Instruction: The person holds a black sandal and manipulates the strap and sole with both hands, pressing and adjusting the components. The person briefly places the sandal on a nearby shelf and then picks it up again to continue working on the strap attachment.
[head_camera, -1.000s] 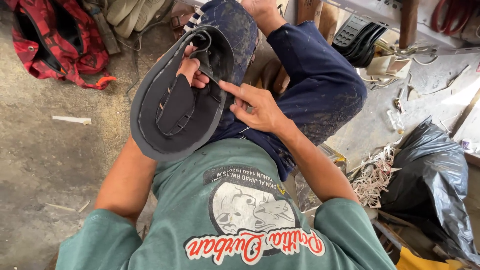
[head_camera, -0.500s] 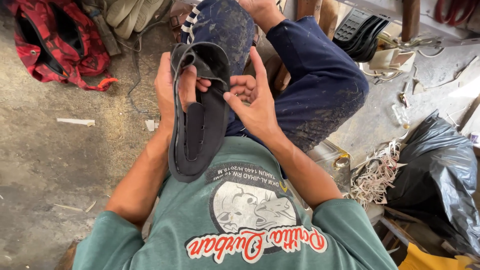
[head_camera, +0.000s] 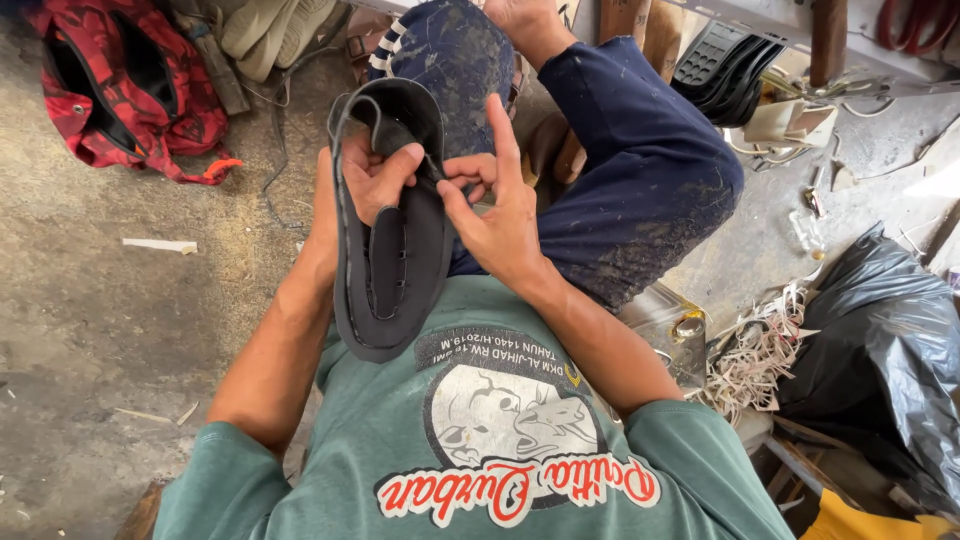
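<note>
While a black plastic bag (head_camera: 880, 370) fills the lower right of the frame and a red bag (head_camera: 120, 95) lies at the upper left, a black sandal (head_camera: 390, 230) is held at the centre, above the knees. It is gripped by the left hand (head_camera: 365, 180); its edge is pinched by the right hand (head_camera: 495, 215).

Left hand (head_camera: 368, 185) grips long black rubber sandal sole (head_camera: 395, 255), thumb across its inner face. Right hand (head_camera: 497, 215) pinches sole's right edge near top, index finger extended. Red fabric bag (head_camera: 120, 95) lies on concrete floor (head_camera: 90, 330); black plastic sack (head_camera: 880, 350) at right.
</note>
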